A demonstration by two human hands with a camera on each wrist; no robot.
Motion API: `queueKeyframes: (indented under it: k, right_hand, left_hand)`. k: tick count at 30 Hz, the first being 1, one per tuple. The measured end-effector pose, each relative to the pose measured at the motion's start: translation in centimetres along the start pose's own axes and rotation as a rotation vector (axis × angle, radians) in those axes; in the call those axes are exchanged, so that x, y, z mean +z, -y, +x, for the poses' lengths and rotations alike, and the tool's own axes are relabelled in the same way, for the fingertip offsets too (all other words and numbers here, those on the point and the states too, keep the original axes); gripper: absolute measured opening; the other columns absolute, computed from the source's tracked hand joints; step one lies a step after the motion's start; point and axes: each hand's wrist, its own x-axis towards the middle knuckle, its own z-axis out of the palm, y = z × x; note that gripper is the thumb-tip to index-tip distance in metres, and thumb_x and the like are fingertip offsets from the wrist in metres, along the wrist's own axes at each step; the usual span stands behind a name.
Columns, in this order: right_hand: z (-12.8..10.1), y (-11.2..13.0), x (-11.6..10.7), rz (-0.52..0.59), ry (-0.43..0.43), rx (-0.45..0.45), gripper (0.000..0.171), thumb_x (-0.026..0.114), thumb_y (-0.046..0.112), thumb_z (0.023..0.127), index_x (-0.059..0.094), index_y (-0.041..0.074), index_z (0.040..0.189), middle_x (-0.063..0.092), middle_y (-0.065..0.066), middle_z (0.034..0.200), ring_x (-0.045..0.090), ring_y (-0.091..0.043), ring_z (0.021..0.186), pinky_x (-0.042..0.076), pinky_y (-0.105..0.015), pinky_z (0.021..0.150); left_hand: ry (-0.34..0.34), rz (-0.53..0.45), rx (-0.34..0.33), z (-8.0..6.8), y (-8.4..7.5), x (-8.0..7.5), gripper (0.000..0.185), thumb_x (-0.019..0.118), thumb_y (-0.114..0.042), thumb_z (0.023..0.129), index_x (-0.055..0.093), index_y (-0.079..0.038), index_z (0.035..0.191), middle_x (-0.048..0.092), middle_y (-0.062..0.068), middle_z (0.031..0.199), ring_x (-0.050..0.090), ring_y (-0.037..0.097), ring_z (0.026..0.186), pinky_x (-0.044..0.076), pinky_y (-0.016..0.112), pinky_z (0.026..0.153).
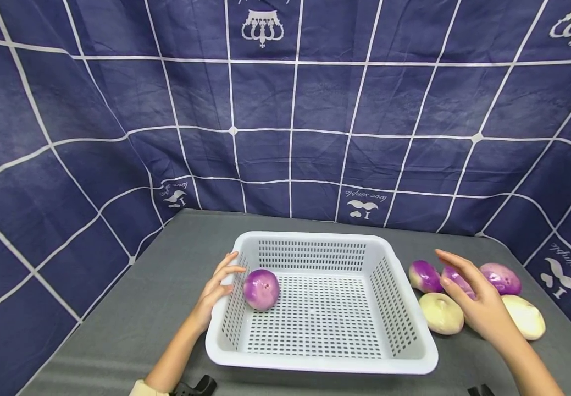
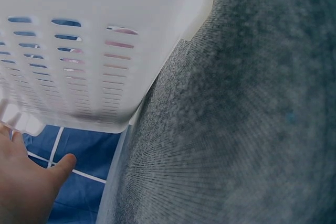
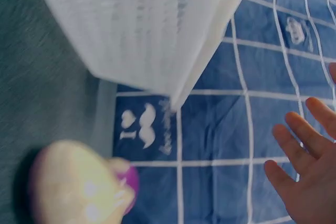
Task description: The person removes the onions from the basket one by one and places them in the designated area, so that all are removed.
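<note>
Our left hand [image 1: 216, 289] rests with straight, spread fingers against the outer left wall of the white basket [image 1: 399, 308], holding nothing; it looks placed there to steady the basket. Just past those fingers, inside the wall, one purple turnip [image 1: 261, 289] lies on the perforated floor. Our right hand [image 1: 473, 297] hovers open, fingers loosely extended and gripping nothing, over a cluster of turnips beside the basket's right wall: a purple one [image 1: 423, 275] nearest the basket, another [image 1: 502, 276] beyond the fingers, a third partly hidden under the hand, a pale one [image 1: 441, 313] below the palm and another pale one [image 1: 526, 316] to its right. They lie close together, probably so the hand can take them one by one. Everything sits on a grey felt-like table [image 1: 166, 286]. Behind and to both sides of the hands hangs a navy cloth [image 1: 290, 110] with a white grid, crowns and small lettering.
</note>
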Motion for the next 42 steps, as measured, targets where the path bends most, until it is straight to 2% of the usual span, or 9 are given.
queueKeyframes:
  k: [4, 9, 18, 20, 23, 25, 27, 31, 42]
  right_hand:
    - [1.4, 1.4, 0.6, 0.006, 0.074, -0.062, 0.050, 0.054, -0.007, 0.082, 0.045, 0.004, 0.130, 0.043, 0.023, 0.131, 0.033, 0.011, 0.123, 0.023, -0.001, 0.094]
    - [3.0, 3.2, 1.5, -0.006, 0.181, -0.062, 0.054, 0.056, 0.000, 0.084, 0.042, 0.013, 0.134, 0.039, 0.022, 0.133, 0.030, 0.013, 0.124, 0.022, -0.001, 0.094]
    - [5.4, 5.5, 2.7, -0.078, 0.289, -0.128, 0.056, 0.060, 0.011, 0.084, 0.041, 0.027, 0.134, 0.042, 0.004, 0.138, 0.029, 0.012, 0.126, 0.020, -0.002, 0.096]
    - [5.9, 5.9, 3.0, -0.090, 0.309, -0.132, 0.056, 0.061, 0.013, 0.084, 0.041, 0.029, 0.134, 0.042, 0.003, 0.138, 0.030, 0.010, 0.126, 0.026, -0.011, 0.099]
    - [6.6, 6.5, 3.6, -0.091, 0.348, -0.125, 0.055, 0.060, 0.017, 0.085, 0.040, 0.031, 0.134, 0.041, 0.003, 0.139, 0.031, 0.003, 0.128, 0.033, -0.034, 0.103]
    - [7.0, 6.9, 4.0, -0.093, 0.374, -0.128, 0.054, 0.059, 0.020, 0.086, 0.039, 0.032, 0.135, 0.040, 0.004, 0.140, 0.033, -0.005, 0.130, 0.033, -0.049, 0.099]
    - [7.5, 7.3, 4.5, -0.087, 0.399, -0.132, 0.054, 0.059, 0.023, 0.086, 0.038, 0.033, 0.135, 0.039, 0.005, 0.141, 0.033, -0.013, 0.131, 0.032, -0.055, 0.099]
    - [8.5, 7.9, 5.6, -0.087, 0.435, -0.162, 0.053, 0.059, 0.026, 0.086, 0.038, 0.032, 0.135, 0.037, 0.005, 0.143, 0.034, -0.021, 0.132, 0.032, -0.055, 0.100]
    - [10.7, 8.7, 9.8, -0.024, 0.524, -0.260, 0.049, 0.057, 0.030, 0.087, 0.043, 0.027, 0.133, 0.036, 0.007, 0.144, 0.033, -0.019, 0.133, 0.032, -0.051, 0.103]
  left_hand:
    - [-0.003, 0.006, 0.000, 0.0, -0.1, 0.0, 0.039, 0.038, -0.004, 0.078, 0.050, 0.008, 0.114, 0.017, 0.015, 0.148, -0.007, 0.019, 0.140, -0.012, 0.062, 0.103]
    - [-0.003, 0.010, -0.001, 0.0, -0.2, 0.0, 0.039, 0.038, -0.004, 0.079, 0.050, 0.009, 0.114, 0.018, 0.015, 0.148, -0.007, 0.019, 0.140, -0.012, 0.062, 0.102]
    - [0.003, 0.007, 0.004, 0.2, -0.1, 0.0, 0.039, 0.039, -0.005, 0.079, 0.050, 0.008, 0.114, 0.017, 0.016, 0.148, -0.007, 0.021, 0.140, -0.013, 0.063, 0.102]
    - [0.001, 0.007, 0.002, 0.2, -0.1, 0.0, 0.039, 0.039, -0.005, 0.079, 0.050, 0.008, 0.114, 0.017, 0.016, 0.148, -0.007, 0.021, 0.140, -0.013, 0.063, 0.102]
    - [0.000, 0.013, 0.000, 0.1, -0.1, 0.0, 0.038, 0.038, -0.005, 0.079, 0.050, 0.007, 0.114, 0.018, 0.015, 0.148, -0.007, 0.021, 0.140, -0.012, 0.063, 0.102]
    - [0.001, 0.013, 0.000, 0.1, -0.1, 0.0, 0.039, 0.038, -0.005, 0.079, 0.050, 0.008, 0.114, 0.017, 0.015, 0.148, -0.007, 0.021, 0.140, -0.012, 0.064, 0.102]
    - [0.001, 0.010, -0.003, 0.0, -0.2, 0.0, 0.039, 0.038, -0.005, 0.079, 0.050, 0.008, 0.114, 0.017, 0.015, 0.148, -0.007, 0.021, 0.140, -0.012, 0.064, 0.102]
    - [0.004, 0.006, -0.002, 0.0, -0.2, -0.1, 0.039, 0.038, -0.004, 0.079, 0.050, 0.008, 0.114, 0.017, 0.015, 0.148, -0.007, 0.019, 0.140, -0.012, 0.063, 0.102]
    - [0.007, -0.006, -0.008, -0.1, -0.1, 0.0, 0.039, 0.038, -0.005, 0.080, 0.050, 0.006, 0.115, 0.016, 0.014, 0.149, -0.005, 0.011, 0.140, -0.012, 0.063, 0.102]
